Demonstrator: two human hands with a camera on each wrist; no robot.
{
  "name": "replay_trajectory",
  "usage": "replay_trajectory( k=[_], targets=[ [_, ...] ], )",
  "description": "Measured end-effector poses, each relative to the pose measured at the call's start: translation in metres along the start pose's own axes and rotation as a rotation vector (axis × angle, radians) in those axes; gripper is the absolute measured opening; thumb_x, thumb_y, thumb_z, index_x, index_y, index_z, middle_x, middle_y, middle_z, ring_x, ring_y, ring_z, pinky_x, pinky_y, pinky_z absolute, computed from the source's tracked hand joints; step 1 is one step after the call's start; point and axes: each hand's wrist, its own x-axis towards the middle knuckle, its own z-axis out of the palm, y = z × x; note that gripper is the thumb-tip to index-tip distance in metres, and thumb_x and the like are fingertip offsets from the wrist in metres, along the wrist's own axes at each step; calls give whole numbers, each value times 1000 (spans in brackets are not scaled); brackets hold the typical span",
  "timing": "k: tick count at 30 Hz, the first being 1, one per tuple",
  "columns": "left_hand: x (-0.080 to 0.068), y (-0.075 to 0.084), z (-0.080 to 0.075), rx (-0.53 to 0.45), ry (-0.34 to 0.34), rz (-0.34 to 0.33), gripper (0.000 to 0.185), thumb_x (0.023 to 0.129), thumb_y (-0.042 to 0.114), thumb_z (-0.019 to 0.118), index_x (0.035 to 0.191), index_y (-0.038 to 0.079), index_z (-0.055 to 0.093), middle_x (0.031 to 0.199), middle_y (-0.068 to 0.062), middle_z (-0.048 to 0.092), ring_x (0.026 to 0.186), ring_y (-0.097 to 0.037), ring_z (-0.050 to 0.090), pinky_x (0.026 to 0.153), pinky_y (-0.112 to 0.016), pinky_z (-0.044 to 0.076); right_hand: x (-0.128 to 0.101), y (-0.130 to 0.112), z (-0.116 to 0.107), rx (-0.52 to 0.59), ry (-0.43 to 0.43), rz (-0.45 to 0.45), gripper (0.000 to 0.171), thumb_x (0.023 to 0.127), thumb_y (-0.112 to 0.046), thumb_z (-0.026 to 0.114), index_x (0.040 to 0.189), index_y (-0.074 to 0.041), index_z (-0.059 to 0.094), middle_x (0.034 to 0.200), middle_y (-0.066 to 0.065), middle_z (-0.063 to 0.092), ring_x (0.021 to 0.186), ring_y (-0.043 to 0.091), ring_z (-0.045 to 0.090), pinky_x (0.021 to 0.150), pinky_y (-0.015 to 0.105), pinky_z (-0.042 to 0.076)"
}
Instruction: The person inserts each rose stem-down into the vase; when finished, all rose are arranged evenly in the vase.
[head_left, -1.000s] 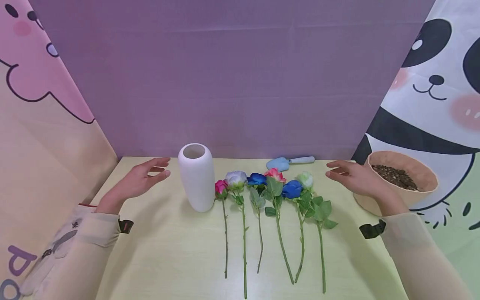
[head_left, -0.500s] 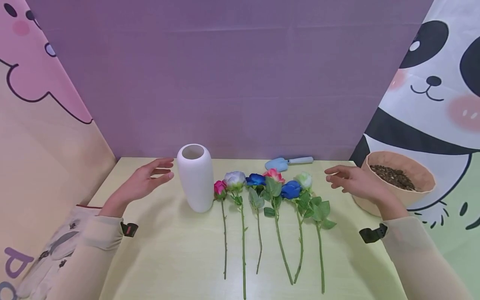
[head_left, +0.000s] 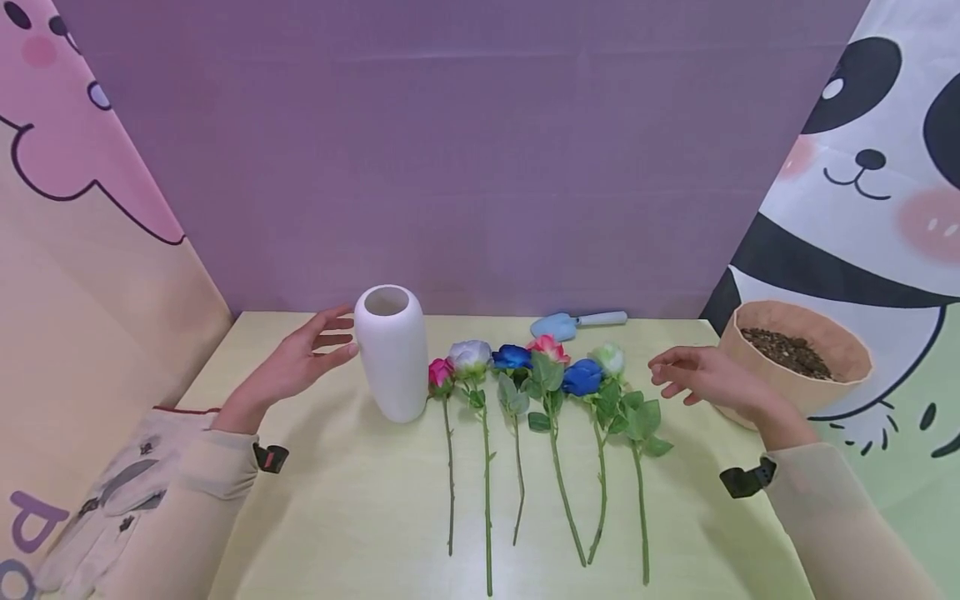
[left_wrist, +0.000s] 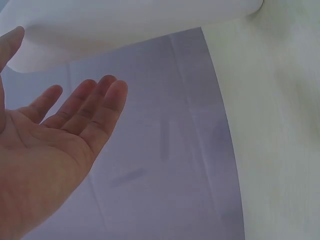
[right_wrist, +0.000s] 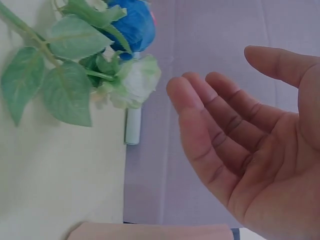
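White and smooth, the vase stands upright on the bench, its mouth uncovered and facing up. The left hand reaches in beside the vase's left wall, thumb set apart from the fingers, which lie close together, lightly bent and clasping nothing. Whether the thumb tip touches the wall I cannot tell.

For a steady hold, the palm would best sit flat against the vase around mid-height, thumb on the near side and fingers wrapped behind; a pinch high by the mouth could tip so tall a shape. The surface looks slick, so broad contact should serve better than fingertips alone. Just right of the vase's base lies the magenta rose, first in a row of stemmed flowers; any push towards that side risks knocking its bloom, so pressure is better kept balanced.

The right hand hovers well to the right of the vase, beyond the flowers, its thumb apart and its fingers loosely curved around nothing. From there it gives the vase no support, so the left grip would have to be secure by itself, or the right palm brought across to the opposite wall.
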Motion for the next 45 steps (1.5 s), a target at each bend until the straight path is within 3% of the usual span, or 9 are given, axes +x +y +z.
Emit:
replay_trajectory(
  k=[8, 13, 19, 34, 45],
  targets=[
    [4, 1, 4, -64, -2, 15, 78, 96, 40, 67, 158, 24, 23, 152, -12, 42, 138, -39, 49, 108, -53, 47, 0, 16, 10, 88, -47, 48, 41, 105, -29, 52, 133, 0, 54, 116, 13, 68, 100, 23, 70, 77, 38, 58],
    [3, 3, 6, -58, -8, 4, 80, 95, 40, 67, 158, 23, 21, 153, -14, 41, 138, -40, 48, 107, -55, 48, -1, 23, 20, 121, -72, 65, 40, 105, -29, 51, 132, 1, 54, 118, 18, 66, 100, 27, 70, 77, 40, 57],
    [3, 5, 8, -41, -9, 1, 81, 95, 42, 68, 158, 23, 21, 152, -13, 42, 136, -39, 50, 105, -54, 50, -5, 30, 29, 139, -82, 81, 40, 105, -26, 50, 131, 4, 54, 119, 22, 66, 100, 30, 70, 78, 43, 58],
    [5, 9, 12, -59, -24, -14, 81, 94, 44, 68, 158, 25, 23, 149, -10, 45, 135, -37, 52, 109, -54, 46, -10, 48, 50, 145, -120, 119, 31, 105, -24, 50, 119, 0, 62, 111, 16, 69, 95, 24, 71, 73, 39, 56],
    [6, 7, 13, -32, -22, -5, 80, 94, 45, 67, 158, 25, 23, 149, -11, 46, 135, -38, 52, 104, -56, 50, -14, 58, 61, 177, -155, 129, 34, 104, -22, 49, 121, 4, 62, 106, 14, 72, 90, 23, 72, 71, 39, 56]
  ],
)
